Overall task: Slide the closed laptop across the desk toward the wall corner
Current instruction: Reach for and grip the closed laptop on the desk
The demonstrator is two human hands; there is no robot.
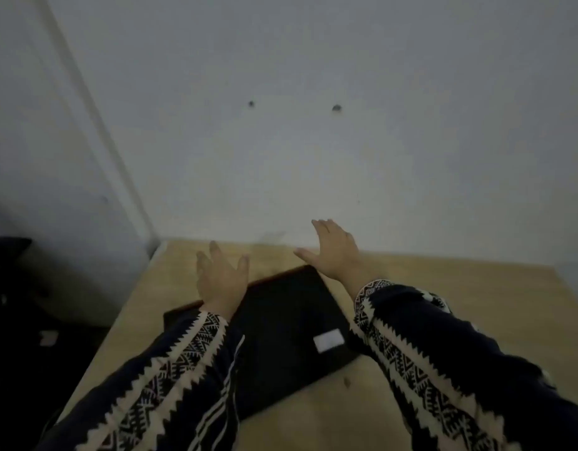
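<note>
Both my arms reach forward over the desk [443, 320], forearms in dark sleeves [170, 362] with pale zigzag banding. My left hand [221, 275] is raised, palm turned inward, its fingers [213, 252] spread and released — grasping nothing. My right hand [336, 252] is held flat, palm down, fingers extended toward the wall [313, 125] and likewise unclenched; whether its heel touches anything below I cannot tell.

The closed laptop [281, 327] lies flat on the wooden desk, black, turned at an angle to the desk's edges, with a small white label [328, 340] near its right side. Its far corner points at the rear edge of the desk, just beside my right wrist. Its far-left edge passes under my left wrist. The fingertips of both hands extend beyond the laptop's far edge — none of them rests on the lid. The laptop sits toward the desk's rear left corner, where desk and wall corner [151, 236] meet, yet bare wood separates it from the rear edge.
</note>
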